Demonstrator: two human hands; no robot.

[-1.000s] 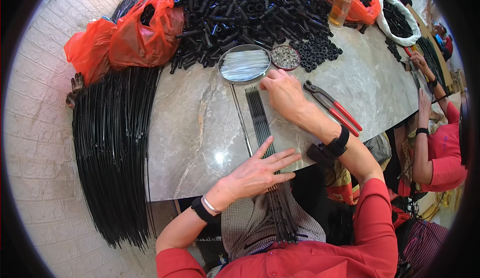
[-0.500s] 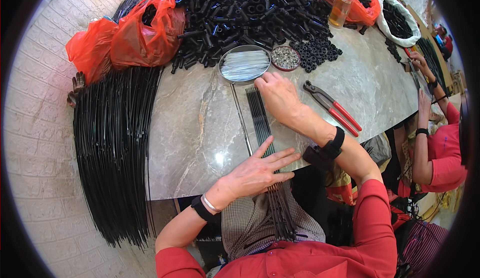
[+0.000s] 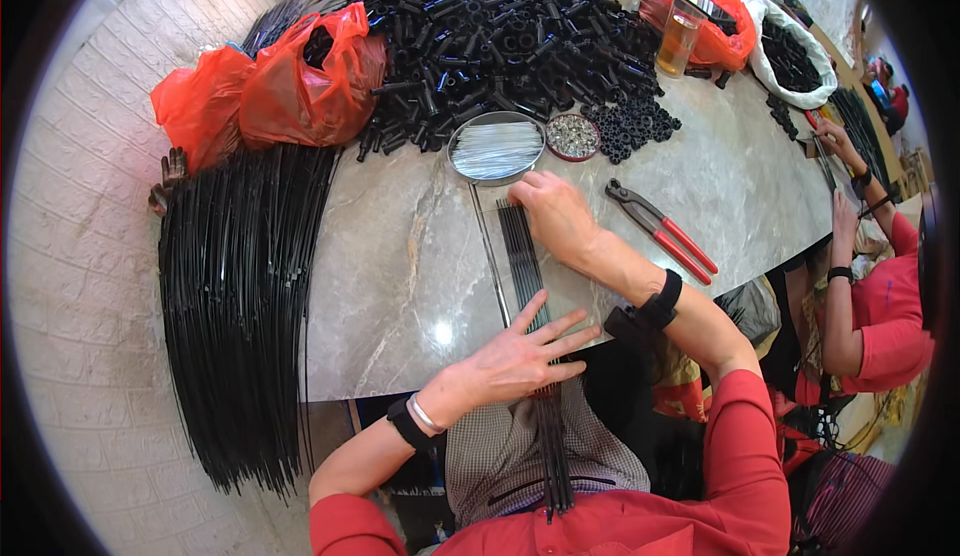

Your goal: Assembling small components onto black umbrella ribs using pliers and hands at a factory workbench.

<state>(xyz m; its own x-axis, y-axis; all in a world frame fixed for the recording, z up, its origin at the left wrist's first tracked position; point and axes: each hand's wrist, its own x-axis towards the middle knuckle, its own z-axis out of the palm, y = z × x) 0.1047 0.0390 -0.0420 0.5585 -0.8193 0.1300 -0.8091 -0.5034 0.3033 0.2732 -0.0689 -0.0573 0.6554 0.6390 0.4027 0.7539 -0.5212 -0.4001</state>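
A flat row of thin black rods (image 3: 520,251) runs from the table across its near edge into my lap. My left hand (image 3: 505,358) lies palm down across the rods near that edge, its fingers stretched and spread. At the far end of the row, my right hand (image 3: 556,214) has its fingers curled and pressed together beside the rod tips. Whatever it pinches is hidden. Just beyond are an oval tin of thin pale sticks (image 3: 497,149) and a small round dish of shiny metal bits (image 3: 573,138). A long thin metal strip (image 3: 490,256) lies left of the rods.
Red-handled pincers (image 3: 662,231) lie to the right. Black tubular parts (image 3: 490,36) are heaped at the back, beside black rings (image 3: 630,126). Many long black rods (image 3: 240,306) overhang the left edge near red bags (image 3: 315,81). A co-worker (image 3: 870,306) sits at right.
The view has shifted slightly, so the tabletop things appear lower. My left fingers are spread a little wider, and the rod ends in my lap lie closer together. My right hand stays at the tips.
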